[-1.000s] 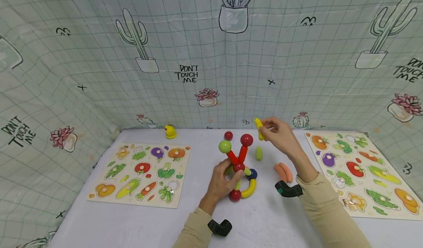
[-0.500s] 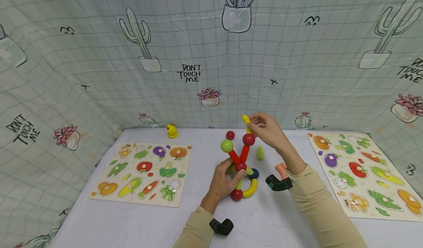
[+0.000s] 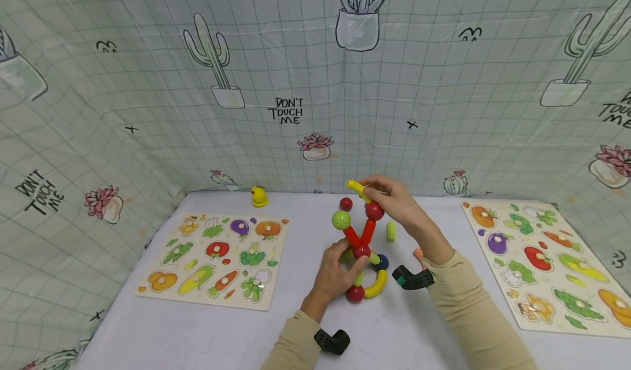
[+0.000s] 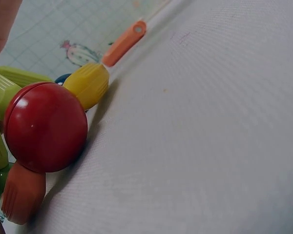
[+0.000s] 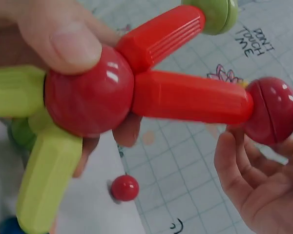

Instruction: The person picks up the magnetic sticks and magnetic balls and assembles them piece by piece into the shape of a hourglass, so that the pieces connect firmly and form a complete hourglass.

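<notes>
A magnetic stick-and-ball structure stands mid-table. My left hand [image 3: 331, 275] grips it at its central red ball [image 3: 362, 252], thumb pressing that ball in the right wrist view. Two red sticks [image 5: 195, 96] rise from it in a V, one to a light green ball [image 3: 341, 220], the other to an upper red ball [image 3: 374, 211]. My right hand [image 3: 396, 199] pinches a yellow stick [image 3: 356, 187], its lower end right at that upper ball. Lower down are a blue ball [image 3: 382, 262], a curved yellow stick [image 3: 377, 284] and a bottom red ball [image 4: 46, 126].
Behind the structure lie a loose red ball [image 3: 346, 204] and a light green stick [image 3: 391, 231]. An orange stick [image 4: 124, 43] lies to the right, partly hidden by the right wrist. Vegetable puzzle boards flank both sides, left [image 3: 170, 238] and right [image 3: 537, 323]; a yellow duck [image 3: 259, 197] sits back left.
My right hand has moved left with the yellow stick, from the right of the structure to its upper red ball, and the stick has tilted further left. My left hand keeps its grip.
</notes>
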A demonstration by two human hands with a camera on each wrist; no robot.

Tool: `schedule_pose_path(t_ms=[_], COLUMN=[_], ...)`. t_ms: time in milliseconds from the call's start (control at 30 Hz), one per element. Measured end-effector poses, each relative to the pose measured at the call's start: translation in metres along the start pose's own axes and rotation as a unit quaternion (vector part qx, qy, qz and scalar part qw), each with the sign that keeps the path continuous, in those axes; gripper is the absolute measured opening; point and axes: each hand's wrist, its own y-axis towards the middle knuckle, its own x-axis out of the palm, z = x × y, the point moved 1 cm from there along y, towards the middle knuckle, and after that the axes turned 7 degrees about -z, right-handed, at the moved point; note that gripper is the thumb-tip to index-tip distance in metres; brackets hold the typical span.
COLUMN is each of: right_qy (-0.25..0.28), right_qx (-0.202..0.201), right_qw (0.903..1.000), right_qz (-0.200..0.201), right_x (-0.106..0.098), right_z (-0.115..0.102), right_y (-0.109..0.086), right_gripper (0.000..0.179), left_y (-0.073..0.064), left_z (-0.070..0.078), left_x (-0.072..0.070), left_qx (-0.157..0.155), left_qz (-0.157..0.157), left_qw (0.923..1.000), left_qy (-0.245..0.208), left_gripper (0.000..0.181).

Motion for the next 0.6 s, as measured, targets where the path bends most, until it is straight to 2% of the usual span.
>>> schedule_pose_path(t_ms=[100, 233, 400, 600], right_qy=[0.029, 0.04, 0.038, 0.028], right_qx=[-0.012, -0.025, -0.03, -0.047], right_qw=[0.9993, 0.9984, 0.9983, 0.9974], right_qz=[-0.022, -0.03, -0.033, -0.047], right_x=[0.0033, 0.0063, 0.0081, 0.0091], right_z=[-0.0006, -0.0001, 0.0022, 0.0037], right_y=[0.0007, 0.0009, 0.0007, -0.0005], right_gripper=[0.033, 0.028, 0.022, 0.022], left_y=[0.0003, 0.0006, 0.0002, -0.0002], left_z=[-0.0009, -0.0004, 0.0007, 0.0009], left_x=[0.0007, 0.0011, 0.001, 0.0006], left_qx=[0.004, 0.009, 0.009, 0.003], left_qz=[0.002, 0.005, 0.005, 0.003], left_qw=[1.0, 0.9999, 0.9999, 1.0], left_qy=[0.004, 0.002, 0.003, 0.006], left_gripper=[0.025, 0.024, 0.024, 0.024])
